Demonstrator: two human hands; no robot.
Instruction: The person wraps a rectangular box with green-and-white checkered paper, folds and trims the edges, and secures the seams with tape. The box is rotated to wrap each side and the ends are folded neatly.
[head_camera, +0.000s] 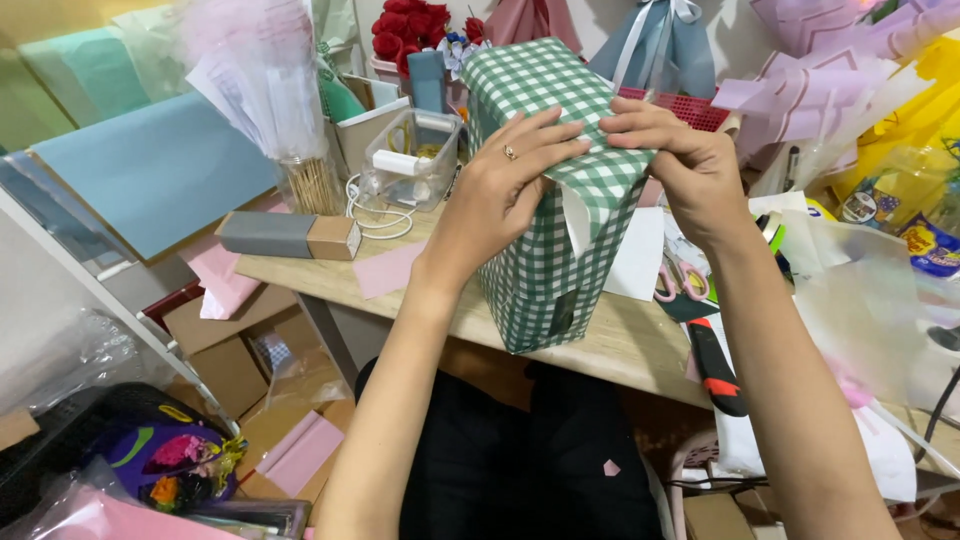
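Note:
A tall box wrapped in green-and-white checked paper stands on the wooden table right in front of me. My left hand, with a ring on one finger, lies flat on the box's near top edge and presses the paper down. My right hand pinches a folded flap of the same paper at the top right corner. A white inner side of the paper shows under the fold.
Pink-handled scissors and a red-and-black utility knife lie right of the box. A clear plastic container, a grey-and-brown long box, wooden sticks, red roses and wrapping sheets crowd the back. Cardboard boxes sit under the table on the left.

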